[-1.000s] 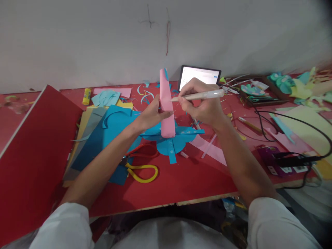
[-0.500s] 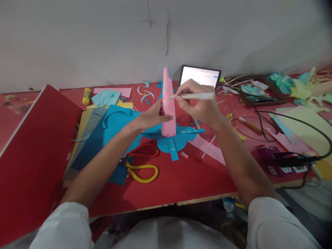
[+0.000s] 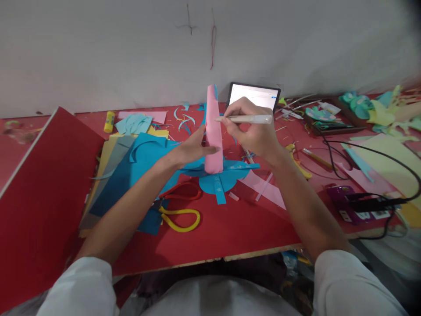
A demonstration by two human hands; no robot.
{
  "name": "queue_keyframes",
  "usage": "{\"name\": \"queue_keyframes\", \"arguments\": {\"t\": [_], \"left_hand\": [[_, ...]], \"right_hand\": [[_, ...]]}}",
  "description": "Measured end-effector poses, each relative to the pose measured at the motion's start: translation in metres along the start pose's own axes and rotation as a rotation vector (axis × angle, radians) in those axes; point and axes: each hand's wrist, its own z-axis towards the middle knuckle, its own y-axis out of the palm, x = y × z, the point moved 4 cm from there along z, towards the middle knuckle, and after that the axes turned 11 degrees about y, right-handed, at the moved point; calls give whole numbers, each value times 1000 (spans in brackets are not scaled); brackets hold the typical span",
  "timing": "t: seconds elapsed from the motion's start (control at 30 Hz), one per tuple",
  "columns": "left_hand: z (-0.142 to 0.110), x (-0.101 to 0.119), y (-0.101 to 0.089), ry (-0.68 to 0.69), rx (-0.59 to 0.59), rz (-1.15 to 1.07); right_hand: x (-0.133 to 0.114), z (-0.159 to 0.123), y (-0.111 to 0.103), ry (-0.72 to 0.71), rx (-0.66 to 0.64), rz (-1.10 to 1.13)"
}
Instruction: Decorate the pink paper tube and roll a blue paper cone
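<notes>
A pink paper tube stands upright on a blue paper base with strips reaching outward. My left hand grips the tube from its left side, thumb across the front and fingers partly hidden behind it. Between the fingertips of my right hand is a white pen, its tip at the tube's face. Scissors with one red and one yellow handle lie below my left forearm, their blades mostly covered by it.
Coloured paper sheets are stacked at left beside a red board. A glue stick stands behind. A lit tablet leans on the wall. Cables, a purple box and a craft tray occupy the right.
The pen tip and my right hand have shifted slightly upward along the tube. My left hand keeps its grip, and the tube stays in place.
</notes>
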Motion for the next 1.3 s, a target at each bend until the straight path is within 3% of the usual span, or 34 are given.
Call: {"name": "queue_keyframes", "arguments": {"t": [0.67, 1.3], "left_hand": [[0, -1, 0, 3, 4, 11], [0, 3, 0, -5, 38, -19]], "right_hand": [[2, 0, -1, 17, 27, 18], [-1, -2, 4, 2, -106, 6]]}}
